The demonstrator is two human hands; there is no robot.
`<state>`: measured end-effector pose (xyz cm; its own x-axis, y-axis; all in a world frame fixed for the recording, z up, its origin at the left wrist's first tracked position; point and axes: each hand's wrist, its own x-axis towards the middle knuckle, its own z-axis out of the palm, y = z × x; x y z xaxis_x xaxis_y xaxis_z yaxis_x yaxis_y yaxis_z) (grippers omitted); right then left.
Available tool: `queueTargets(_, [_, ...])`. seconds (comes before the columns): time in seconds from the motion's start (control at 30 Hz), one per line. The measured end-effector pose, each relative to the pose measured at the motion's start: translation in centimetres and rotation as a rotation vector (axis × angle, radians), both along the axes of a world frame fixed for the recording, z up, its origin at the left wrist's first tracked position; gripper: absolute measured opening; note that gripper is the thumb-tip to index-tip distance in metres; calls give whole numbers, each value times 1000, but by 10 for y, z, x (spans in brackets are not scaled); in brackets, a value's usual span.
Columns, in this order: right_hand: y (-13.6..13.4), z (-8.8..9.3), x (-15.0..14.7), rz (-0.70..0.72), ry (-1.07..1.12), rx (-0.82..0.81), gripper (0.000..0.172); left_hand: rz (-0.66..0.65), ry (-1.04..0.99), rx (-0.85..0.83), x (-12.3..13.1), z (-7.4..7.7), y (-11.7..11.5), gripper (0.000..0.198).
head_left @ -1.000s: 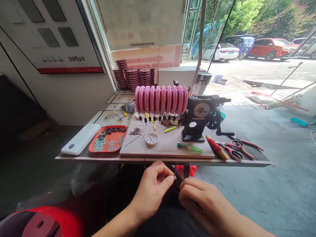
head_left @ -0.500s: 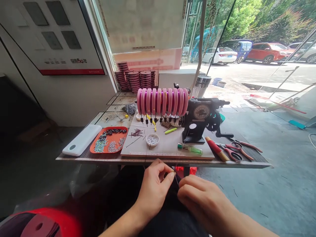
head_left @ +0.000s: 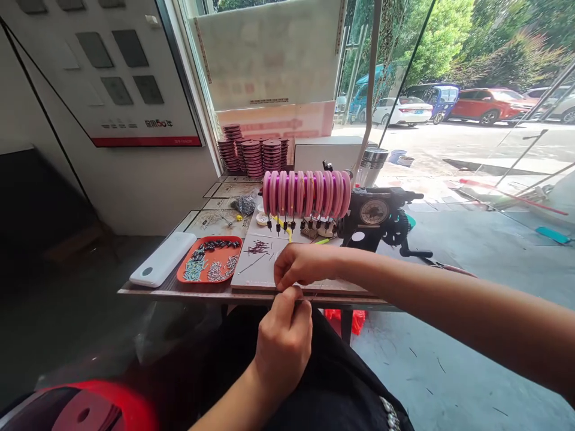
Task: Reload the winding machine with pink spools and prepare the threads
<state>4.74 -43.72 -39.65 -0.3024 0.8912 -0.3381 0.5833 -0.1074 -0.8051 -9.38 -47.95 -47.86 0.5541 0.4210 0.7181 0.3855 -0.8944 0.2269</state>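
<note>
My left hand [head_left: 285,335] is closed in a pinch at the table's front edge, above my lap. Right above it my right hand [head_left: 300,263] is bent down with its fingers pinched, reaching in from the right across the board [head_left: 251,278]. What either hand pinches is too small to make out. Behind them a row of pink discs [head_left: 306,194] hangs on a black hand-cranked machine [head_left: 375,215], with small black pieces dangling below. Left of my hands, an orange tray [head_left: 209,260] holds black, green and silvery small parts. Dark short pieces [head_left: 259,246] lie on the board.
A white flat device [head_left: 162,260] lies at the table's left end. Stacked dark pink discs [head_left: 252,158] stand at the back. A red tub [head_left: 135,407] is at lower left; a red bag [head_left: 358,321] is under the table.
My right hand has moved left and up, from beside my left hand to above it, and now covers the white bowl. My left hand has closed more tightly. The view has shifted slightly.
</note>
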Motion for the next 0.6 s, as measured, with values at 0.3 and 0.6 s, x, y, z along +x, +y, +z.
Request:
queueTargets(0.3, [-89, -12, 16, -273, -251, 852, 9, -165, -203, -1427, 10, 18, 8, 8])
queueTargets(0.6, [-126, -82, 20, 100, -614, 1443, 17, -193, -526, -2366, 18, 21, 7, 9])
